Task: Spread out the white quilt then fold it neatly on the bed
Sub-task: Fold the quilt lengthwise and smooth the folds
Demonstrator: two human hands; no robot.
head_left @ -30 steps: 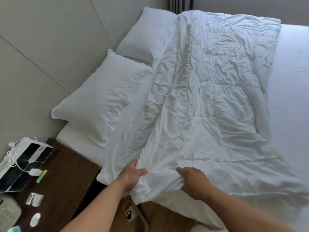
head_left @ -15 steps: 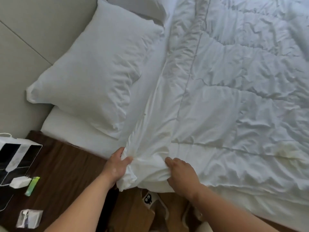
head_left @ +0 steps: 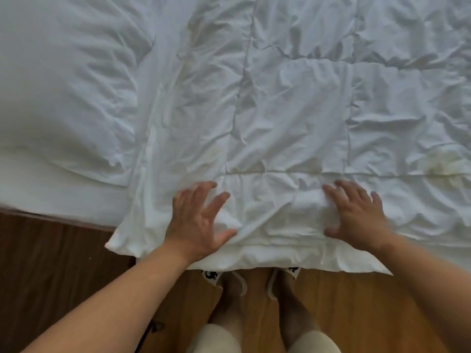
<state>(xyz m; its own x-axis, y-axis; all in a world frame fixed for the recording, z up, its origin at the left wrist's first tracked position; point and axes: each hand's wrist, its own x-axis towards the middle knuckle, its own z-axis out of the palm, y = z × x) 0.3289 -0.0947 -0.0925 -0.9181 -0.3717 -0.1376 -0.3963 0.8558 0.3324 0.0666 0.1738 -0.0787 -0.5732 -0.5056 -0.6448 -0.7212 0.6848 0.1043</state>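
Grip released: left hand (head_left: 197,220), right hand (head_left: 356,217) splayed flat on quilt (head_left: 293,110), holding nothing.

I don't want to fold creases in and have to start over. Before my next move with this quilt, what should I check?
1. Hands free to regrip: left hand and right hand lie flat, fingers spread, on the quilt near its front edge. Ok.
2. Quilt smooth: creased all over, with a bunched strip along its left side. Not ok.
3. Front edge on the bed: it overhangs the side, above the feet. Not ok.
4. Pillow clear of the quilt: they lie side by side; overlap unclear. Cannot tell.
5. Far edge and right corners square: out of frame. Cannot tell.
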